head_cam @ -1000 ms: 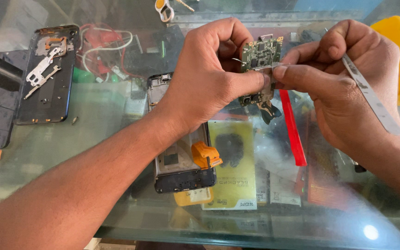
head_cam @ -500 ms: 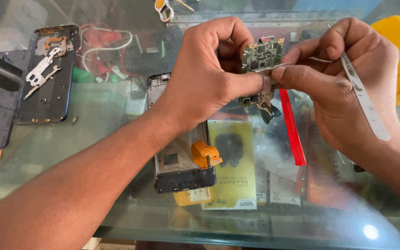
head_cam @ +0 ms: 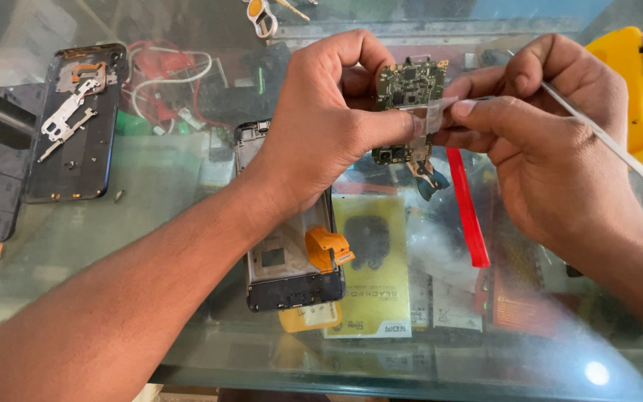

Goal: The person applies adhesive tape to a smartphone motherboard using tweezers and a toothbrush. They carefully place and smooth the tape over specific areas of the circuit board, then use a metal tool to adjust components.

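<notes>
Head view: left hand [head_cam: 329,126] is pinching a small green circuit board [head_cam: 409,83] between thumb and fingers, holding it upright above the glass tabletop [head_cam: 158,193], at about 12 o'clock of frame centre. Right hand [head_cam: 552,141] is closing thumb and forefinger on a strip of clear tape [head_cam: 434,115] lying across the board's right edge; the same hand is also gripping a metal tweezer [head_cam: 612,145], its shaft running out toward 4 o'clock. Both hands are meeting at the board, fingertips touching.

Phone frame [head_cam: 284,253] with an orange flex cable [head_cam: 327,248] is lying on the tabletop under the left wrist, roughly 6 o'clock from the board. Red pry tool [head_cam: 466,208] is sitting just beside it at 3 o'clock. Dark phone back cover [head_cam: 76,126] with metal brackets is resting at 9 o'clock, well apart. Yellow device [head_cam: 634,89] is sitting at the 3 o'clock edge.
</notes>
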Tool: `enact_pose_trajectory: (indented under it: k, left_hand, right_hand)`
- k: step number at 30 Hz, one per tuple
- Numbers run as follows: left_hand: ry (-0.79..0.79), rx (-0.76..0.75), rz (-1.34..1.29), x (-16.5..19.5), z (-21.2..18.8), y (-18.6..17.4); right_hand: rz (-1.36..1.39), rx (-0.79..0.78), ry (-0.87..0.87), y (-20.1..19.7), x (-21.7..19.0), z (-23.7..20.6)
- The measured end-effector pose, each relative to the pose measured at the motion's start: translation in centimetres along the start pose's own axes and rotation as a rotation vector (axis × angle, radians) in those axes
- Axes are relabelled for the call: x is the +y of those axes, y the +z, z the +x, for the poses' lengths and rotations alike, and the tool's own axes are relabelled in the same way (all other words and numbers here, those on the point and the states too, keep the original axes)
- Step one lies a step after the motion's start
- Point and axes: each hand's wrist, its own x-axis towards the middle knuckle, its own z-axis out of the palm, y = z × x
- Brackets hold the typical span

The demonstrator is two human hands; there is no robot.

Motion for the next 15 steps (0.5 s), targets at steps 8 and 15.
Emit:
enact_pose_trajectory:
  k: [8, 15]
  left_hand:
    - [-0.041, 0.006, -0.032, 0.11, -0.02, -0.02]
    - [-0.051, 0.004, -0.006, 0.32, -0.06, -0.10]
  right_hand:
    - [-0.066, 0.011, -0.015, 0.28, -0.01, -0.01]
    - [-0.105, 0.022, -0.005, 0.63, -0.22, 0.02]
